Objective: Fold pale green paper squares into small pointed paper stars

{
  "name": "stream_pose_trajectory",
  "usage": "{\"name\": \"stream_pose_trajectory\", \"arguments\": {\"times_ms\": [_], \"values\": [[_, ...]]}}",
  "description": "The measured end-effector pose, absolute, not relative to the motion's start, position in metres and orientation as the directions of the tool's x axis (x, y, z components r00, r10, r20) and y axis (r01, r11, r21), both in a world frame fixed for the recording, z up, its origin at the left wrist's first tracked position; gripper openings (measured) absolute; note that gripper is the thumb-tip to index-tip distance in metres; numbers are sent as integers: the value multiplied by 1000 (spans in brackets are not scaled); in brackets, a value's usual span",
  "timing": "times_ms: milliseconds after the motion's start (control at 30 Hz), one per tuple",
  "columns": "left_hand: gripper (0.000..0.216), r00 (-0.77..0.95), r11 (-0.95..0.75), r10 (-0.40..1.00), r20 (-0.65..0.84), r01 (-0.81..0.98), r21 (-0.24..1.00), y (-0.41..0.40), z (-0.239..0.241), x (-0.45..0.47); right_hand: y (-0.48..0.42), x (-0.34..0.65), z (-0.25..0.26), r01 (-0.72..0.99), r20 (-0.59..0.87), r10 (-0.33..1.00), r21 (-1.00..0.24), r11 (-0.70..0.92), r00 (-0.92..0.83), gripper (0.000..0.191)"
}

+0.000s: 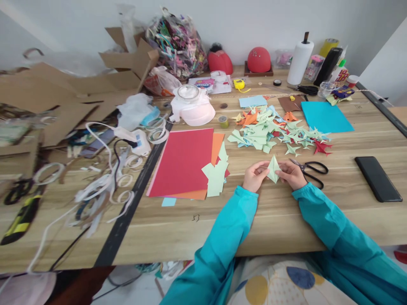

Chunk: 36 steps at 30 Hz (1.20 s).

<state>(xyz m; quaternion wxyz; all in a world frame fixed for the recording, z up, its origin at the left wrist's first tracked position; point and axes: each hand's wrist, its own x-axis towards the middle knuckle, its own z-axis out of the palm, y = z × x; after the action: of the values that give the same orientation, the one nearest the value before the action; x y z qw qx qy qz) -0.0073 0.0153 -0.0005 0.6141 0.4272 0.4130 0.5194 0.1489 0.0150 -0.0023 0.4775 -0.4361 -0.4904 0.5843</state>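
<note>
Item 1: L hand [254,177]. I see its fingers [262,165] curled narrow, pinching the folded green paper [274,169] at its left edge.
Item 2: R hand [294,175]. Fingers closed on the same piece, right side.
Item 3: folded green paper. Held point up btwn both hands, low over the bench [286,220], near the front edge.
Adjacent: black scissors [313,171] just right of R hand, flat on bench; pile of folded shapes [273,133] behind; red sheet [182,163] to left; black phone [377,178] well apart, far right.
</note>
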Motion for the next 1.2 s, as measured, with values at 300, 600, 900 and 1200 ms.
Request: {"name": "stream_pose_trajectory", "arguments": {"times_ms": [300, 600, 900, 1200], "values": [[7, 79, -40, 995, 64, -273, 961, 18, -9, -11, 13, 155, 1, -73, -63, 976, -994, -80, -210, 29], [46, 91, 91, 994, -68, -281, 956, 15, 1, -7, 13, 149, 2, -126, -9, 987, -992, -30, -163, 33], [46, 100, 83, 993, -57, -277, 957, 16, -3, -10, 14, 148, 1, -13, -48, 970, -999, -53, -239, 33], [24, 36, 63, 998, -57, -198, 978, 13, 7, -9, 13, 148, 4, 51, -42, 964, -998, -30, -262, 35]]}}
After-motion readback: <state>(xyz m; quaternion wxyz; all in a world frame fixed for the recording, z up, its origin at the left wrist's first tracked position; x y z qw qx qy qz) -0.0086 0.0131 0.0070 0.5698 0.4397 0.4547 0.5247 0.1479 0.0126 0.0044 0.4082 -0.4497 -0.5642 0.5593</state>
